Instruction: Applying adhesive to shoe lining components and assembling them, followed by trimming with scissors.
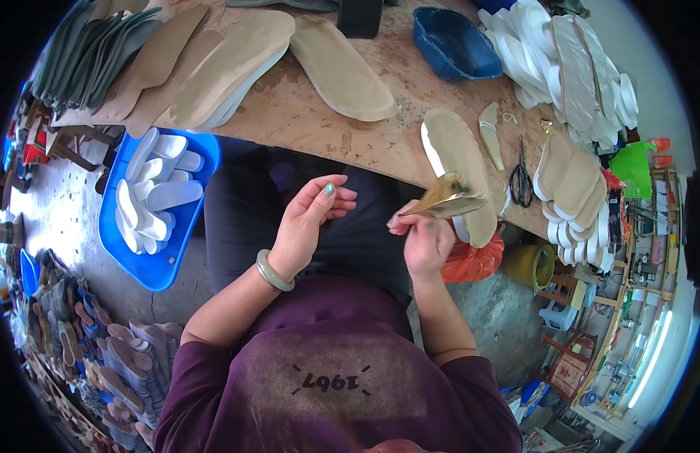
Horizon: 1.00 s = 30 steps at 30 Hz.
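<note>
My right hand (pixel 427 240) pinches a small curved tan piece (pixel 449 198) of insole material, held up in front of the workbench edge. My left hand (pixel 310 220) hovers beside it with loosely curled fingers, holding nothing; a pale green bangle (pixel 273 273) circles its wrist. Just behind the held piece lies a tan insole (pixel 457 160) on the brown workbench (pixel 304 113).
Large tan insoles (pixel 342 68) and grey ones (pixel 86 45) cover the bench's far left. A blue bin (pixel 452 45), stacked white soles (pixel 561 60), black scissors (pixel 522 180) and small tan insoles (pixel 572 181) lie right. A blue tray (pixel 172 264) of white pieces sits on the floor left.
</note>
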Tool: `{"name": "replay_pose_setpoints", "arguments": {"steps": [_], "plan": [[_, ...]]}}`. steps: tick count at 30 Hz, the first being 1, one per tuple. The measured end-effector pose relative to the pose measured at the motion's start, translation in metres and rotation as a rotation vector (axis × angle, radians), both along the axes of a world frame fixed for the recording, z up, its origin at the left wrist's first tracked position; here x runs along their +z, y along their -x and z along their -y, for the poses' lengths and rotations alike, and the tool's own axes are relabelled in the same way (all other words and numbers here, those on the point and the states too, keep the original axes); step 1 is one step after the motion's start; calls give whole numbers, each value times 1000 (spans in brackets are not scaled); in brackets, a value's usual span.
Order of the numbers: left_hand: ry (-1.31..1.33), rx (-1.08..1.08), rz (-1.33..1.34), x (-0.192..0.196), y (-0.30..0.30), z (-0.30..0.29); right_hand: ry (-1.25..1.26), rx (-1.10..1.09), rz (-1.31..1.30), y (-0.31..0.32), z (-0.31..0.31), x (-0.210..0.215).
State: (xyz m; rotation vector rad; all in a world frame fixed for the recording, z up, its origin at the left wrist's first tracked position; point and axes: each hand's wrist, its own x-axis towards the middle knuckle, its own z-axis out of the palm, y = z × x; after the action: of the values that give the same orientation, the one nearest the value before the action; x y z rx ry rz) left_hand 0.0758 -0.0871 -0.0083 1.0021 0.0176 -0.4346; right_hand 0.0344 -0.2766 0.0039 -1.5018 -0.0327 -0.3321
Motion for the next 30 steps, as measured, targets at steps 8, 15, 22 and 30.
{"name": "replay_pose_setpoints", "arguments": {"steps": [8, 15, 22, 30], "plan": [[51, -213, 3, 2, -9, 12, -27, 241, -355, 6, -11, 0], [207, -191, 34, 37, -10, 26, 259, 122, -8, 4, -9, 16], [-67, -24, 186, 25, 16, 22, 150, 313, 49, -20, -40, 42], [-104, -67, 107, 19, 27, 22, 32, 289, -44, -10, -41, 31]]}}
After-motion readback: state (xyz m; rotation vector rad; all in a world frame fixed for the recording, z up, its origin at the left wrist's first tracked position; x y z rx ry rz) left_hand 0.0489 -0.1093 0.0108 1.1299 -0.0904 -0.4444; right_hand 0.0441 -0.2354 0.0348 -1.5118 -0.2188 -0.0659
